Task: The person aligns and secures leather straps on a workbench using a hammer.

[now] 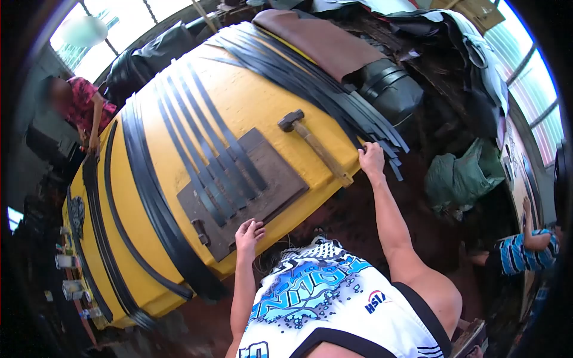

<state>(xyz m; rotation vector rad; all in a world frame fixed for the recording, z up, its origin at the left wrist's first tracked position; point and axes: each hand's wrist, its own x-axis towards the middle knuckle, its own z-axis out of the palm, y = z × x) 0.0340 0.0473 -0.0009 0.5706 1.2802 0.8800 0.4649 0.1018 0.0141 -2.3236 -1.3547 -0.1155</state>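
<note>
My left hand (249,234) hovers by the near edge of a dark flat board (277,179), its fingers loosely bent and slightly apart, with nothing visible in them. On the board lie the ends of several black strips (209,152), side by side. A small dark metal tool (200,231) rests near the board's left corner. My right hand (372,160) is at the table's right corner, its fingers closed on the end of a black strip (360,143) at the edge of a strip pile (310,80). A hammer (313,144) with a wooden handle lies between board and pile.
More black strips (152,197) cross the yellow table (262,95) on the left. At the far left end stands a person in a red shirt (89,101). A green sack (462,176) sits on the floor at right, near another person in blue stripes (519,253).
</note>
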